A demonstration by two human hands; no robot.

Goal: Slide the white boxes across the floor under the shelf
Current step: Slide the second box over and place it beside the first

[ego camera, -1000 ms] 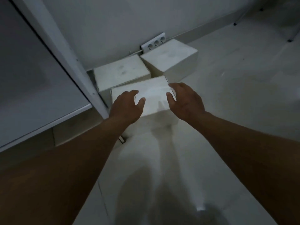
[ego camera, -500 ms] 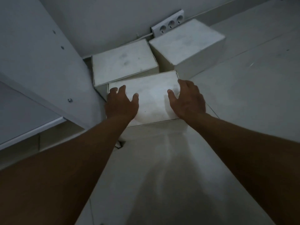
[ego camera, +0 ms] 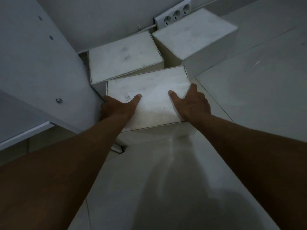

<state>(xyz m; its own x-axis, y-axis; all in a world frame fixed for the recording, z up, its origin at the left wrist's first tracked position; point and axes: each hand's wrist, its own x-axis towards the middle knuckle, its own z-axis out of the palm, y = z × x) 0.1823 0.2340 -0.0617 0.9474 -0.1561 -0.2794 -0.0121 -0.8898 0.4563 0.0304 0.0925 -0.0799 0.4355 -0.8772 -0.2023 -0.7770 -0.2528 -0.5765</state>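
Dim light blurs detail, and both forearms run out of the near edge. The left hand (ego camera: pixel 116 107) grips the near white cardboard box (ego camera: pixel 147 100) at its left edge, thumb on top, fingers hidden down the side; half a second ago those fingers lay on the lid. The right hand (ego camera: pixel 193 103) clasps the right edge. Two more white boxes (ego camera: pixel 123 57) sit farther off by the wall, beside the white shelf panel (ego camera: pixel 41 63); all are closed, contents unseen.

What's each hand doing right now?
Left hand: gripping the left side of the nearest white box, thumb on top.
Right hand: gripping the same box's right side, thumb on top.
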